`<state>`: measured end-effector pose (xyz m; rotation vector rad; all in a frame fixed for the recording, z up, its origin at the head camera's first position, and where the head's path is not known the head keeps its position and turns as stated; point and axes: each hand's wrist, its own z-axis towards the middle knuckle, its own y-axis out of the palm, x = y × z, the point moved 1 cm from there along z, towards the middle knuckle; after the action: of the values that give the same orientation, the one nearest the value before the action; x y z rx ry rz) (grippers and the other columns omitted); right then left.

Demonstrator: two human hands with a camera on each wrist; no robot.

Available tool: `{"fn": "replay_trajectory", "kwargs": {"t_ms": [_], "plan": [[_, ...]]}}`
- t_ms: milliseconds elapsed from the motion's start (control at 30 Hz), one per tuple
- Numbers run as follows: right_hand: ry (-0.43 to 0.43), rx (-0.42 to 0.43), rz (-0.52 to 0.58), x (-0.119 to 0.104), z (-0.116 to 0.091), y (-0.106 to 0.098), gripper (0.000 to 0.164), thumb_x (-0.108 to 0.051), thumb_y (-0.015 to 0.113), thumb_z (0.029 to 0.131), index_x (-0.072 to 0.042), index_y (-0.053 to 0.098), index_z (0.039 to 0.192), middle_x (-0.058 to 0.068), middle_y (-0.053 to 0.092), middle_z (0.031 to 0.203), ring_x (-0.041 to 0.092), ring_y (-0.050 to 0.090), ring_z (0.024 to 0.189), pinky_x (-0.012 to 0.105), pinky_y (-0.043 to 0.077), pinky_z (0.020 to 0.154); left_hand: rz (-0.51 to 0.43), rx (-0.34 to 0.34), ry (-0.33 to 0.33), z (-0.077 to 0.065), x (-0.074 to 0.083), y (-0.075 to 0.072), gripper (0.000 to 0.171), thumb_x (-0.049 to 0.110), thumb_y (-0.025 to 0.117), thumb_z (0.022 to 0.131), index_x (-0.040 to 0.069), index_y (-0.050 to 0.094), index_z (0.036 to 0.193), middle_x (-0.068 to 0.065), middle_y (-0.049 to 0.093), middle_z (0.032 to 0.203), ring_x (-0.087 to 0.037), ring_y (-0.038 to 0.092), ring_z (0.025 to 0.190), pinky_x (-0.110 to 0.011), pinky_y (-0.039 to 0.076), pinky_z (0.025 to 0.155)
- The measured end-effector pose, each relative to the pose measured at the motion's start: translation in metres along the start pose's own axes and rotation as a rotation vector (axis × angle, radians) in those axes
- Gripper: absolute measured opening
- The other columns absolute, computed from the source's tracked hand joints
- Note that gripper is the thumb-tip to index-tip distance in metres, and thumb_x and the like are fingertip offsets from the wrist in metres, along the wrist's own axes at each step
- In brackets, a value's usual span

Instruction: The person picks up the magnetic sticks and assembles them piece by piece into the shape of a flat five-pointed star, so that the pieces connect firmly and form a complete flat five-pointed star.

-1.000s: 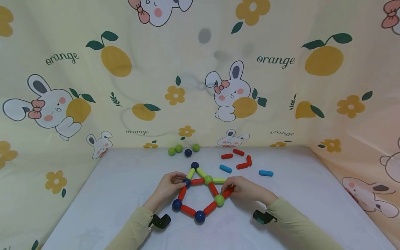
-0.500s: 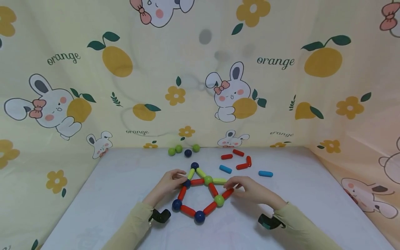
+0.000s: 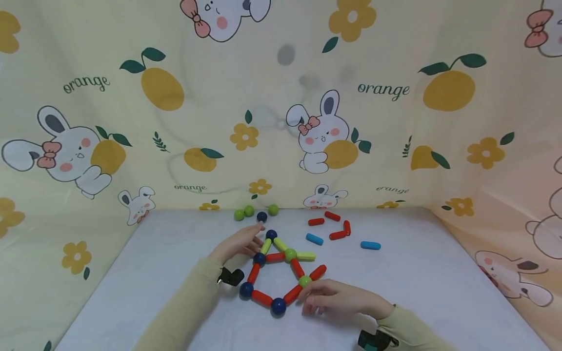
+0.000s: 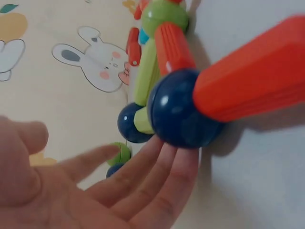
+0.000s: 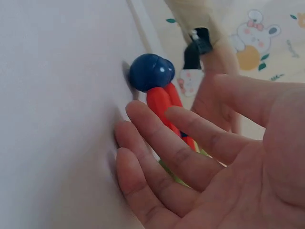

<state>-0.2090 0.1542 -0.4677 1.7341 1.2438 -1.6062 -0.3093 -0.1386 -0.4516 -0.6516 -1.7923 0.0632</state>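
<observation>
A ring of red rods (image 3: 262,298), joined by navy balls (image 3: 278,306) and green balls (image 3: 305,282), lies on the table. Yellow-green rods (image 3: 279,243) rise from its far side to another navy ball (image 3: 271,235). My left hand (image 3: 237,243) is at the ring's left corner, fingers extended; in the left wrist view its fingertips (image 4: 186,160) reach the underside of a navy ball (image 4: 178,109), though contact is unclear. Beside the right green ball, my right hand (image 3: 344,297) has loosely bent fingers around nothing. The right wrist view shows its palm and spread fingers (image 5: 162,124).
Several loose green balls (image 3: 239,215) and a navy ball (image 3: 262,217) sit at the back edge. Loose red rods (image 3: 316,222) and two blue rods (image 3: 371,245) lie at the back right. A printed curtain (image 3: 263,97) hangs behind the table.
My right hand has let go of the outer red rod and moved nearer, beside the right green ball. My left fingers have straightened and moved forward past the left navy ball.
</observation>
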Motion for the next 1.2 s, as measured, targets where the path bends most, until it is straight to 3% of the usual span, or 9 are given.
{"fn": "replay_trajectory", "kwargs": {"t_ms": [300,500,767,967,1200], "plan": [[0.038,0.045,0.128,0.004,0.007,-0.002,0.042,-0.031,0.036,0.105,0.0,0.059,0.123,0.019,0.066,0.106,0.031,0.064,0.092,0.028,0.053,0.08,0.16,-0.057,-0.034,0.015,0.005,0.003,0.067,0.058,0.031,0.099,0.01,0.04,0.145,-0.017,0.06,0.107,-0.027,0.06,0.083,-0.039,0.053,0.075],[0.077,0.087,0.095,0.003,0.0,-0.013,0.048,-0.035,0.03,0.106,-0.001,0.062,0.118,0.018,0.066,0.105,0.032,0.064,0.091,0.03,0.053,0.078,0.181,-0.075,0.001,0.013,0.003,0.004,0.071,0.061,0.032,0.097,0.009,0.04,0.145,-0.014,0.059,0.101,-0.027,0.059,0.081,-0.037,0.054,0.072],[0.131,0.178,0.013,0.005,-0.008,-0.035,0.049,-0.035,0.03,0.106,0.0,0.064,0.11,0.016,0.068,0.1,0.031,0.065,0.087,0.033,0.053,0.077,0.127,-0.038,0.023,-0.004,-0.009,0.0,0.064,0.053,0.033,0.1,0.005,0.039,0.143,-0.016,0.062,0.095,-0.025,0.06,0.069,-0.033,0.055,0.064],[0.158,0.265,-0.014,0.007,-0.015,-0.052,0.049,-0.035,0.03,0.106,0.0,0.064,0.112,0.015,0.067,0.101,0.03,0.065,0.089,0.037,0.054,0.08,0.099,-0.021,0.011,-0.024,-0.017,-0.005,0.059,0.051,0.032,0.102,0.004,0.05,0.132,-0.015,0.063,0.096,-0.024,0.061,0.069,-0.033,0.055,0.065],[0.192,0.357,-0.035,0.008,-0.012,-0.066,0.051,-0.039,0.034,0.104,0.003,0.061,0.117,0.013,0.065,0.106,0.029,0.062,0.095,0.037,0.053,0.082,-0.008,-0.02,0.001,-0.047,-0.028,-0.004,0.061,0.052,0.034,0.1,0.0,0.055,0.122,-0.014,0.063,0.099,-0.023,0.064,0.074,-0.035,0.057,0.067]]}}
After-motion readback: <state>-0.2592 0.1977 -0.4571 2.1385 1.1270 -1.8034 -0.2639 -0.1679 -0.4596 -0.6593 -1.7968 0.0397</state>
